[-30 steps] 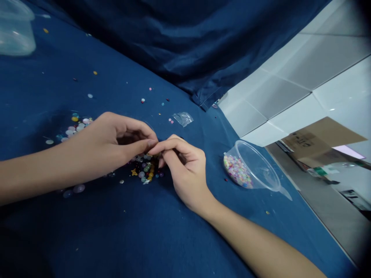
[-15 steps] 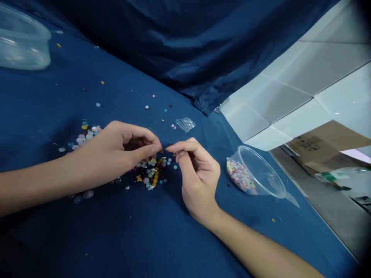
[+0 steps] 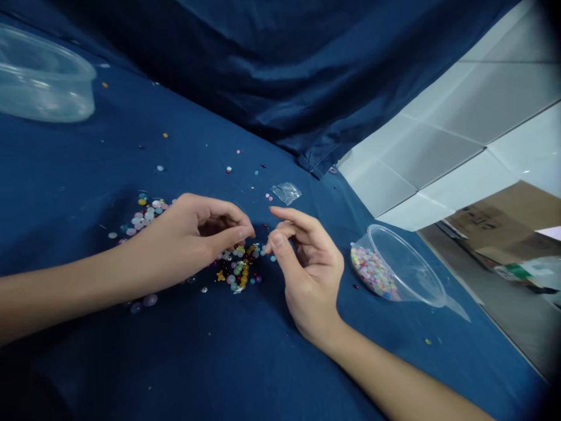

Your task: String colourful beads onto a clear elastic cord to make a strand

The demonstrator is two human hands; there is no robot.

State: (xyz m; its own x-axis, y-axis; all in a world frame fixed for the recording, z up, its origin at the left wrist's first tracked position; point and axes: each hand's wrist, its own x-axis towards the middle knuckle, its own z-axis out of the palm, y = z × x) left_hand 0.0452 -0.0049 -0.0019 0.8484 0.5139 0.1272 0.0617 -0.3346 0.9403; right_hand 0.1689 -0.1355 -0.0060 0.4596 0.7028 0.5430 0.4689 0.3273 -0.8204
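My left hand hovers over a pile of mixed beads, thumb and index finger pressed together; what they pinch is too small to make out. To its right, my right hand has the thumb against the curled fingers while its index finger lifts away. Anything between those fingertips cannot be made out. Below both hands lie a row of yellow beads, a gold star-shaped bead and several round beads. More pale beads lie behind my left forearm, which hides part of them.
On the right, a clear tub of pastel beads lies tilted on the blue cloth. A small plastic bag and loose beads lie beyond my hands. Another clear tub stands at the upper left. Cardboard is beyond the right edge.
My right hand has drawn slightly away from the left, and its index finger has lifted off the thumb. The whole view has shifted a little, moving everything right and down.
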